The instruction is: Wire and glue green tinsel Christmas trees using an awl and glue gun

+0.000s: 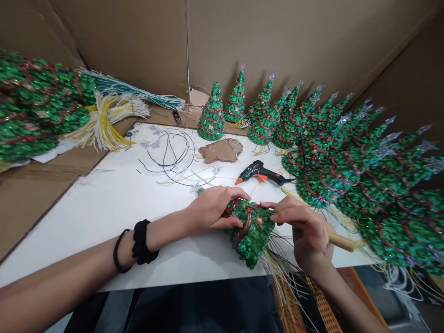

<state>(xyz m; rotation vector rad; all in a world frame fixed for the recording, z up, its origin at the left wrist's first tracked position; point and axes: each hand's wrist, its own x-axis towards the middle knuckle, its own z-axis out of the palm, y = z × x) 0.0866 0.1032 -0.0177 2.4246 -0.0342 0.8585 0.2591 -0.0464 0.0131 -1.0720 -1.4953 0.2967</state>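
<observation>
A small green Christmas tree (252, 233) with a red garland and a gold ball lies tilted on its side above the white board. My left hand (217, 210) is closed around its upper part, with the tip and a clear star poking out beyond the fingers. Loose white, yellow and dark wires (280, 273) hang from the tree's base. My right hand (308, 229) grips a tool with a wooden handle (342, 241). The tool's thin end meets the tree's side near the garland; its exact shape is hard to make out.
A black hot glue gun (265, 173) and a cardboard scrap (222, 151) lie beyond my hands. Coiled wire (176, 155) spreads at the left. Finished-looking trees (329, 152) crowd the right; wire bundles (107, 118) and more trees (34, 106) are at far left. Cardboard walls (222, 41) stand behind.
</observation>
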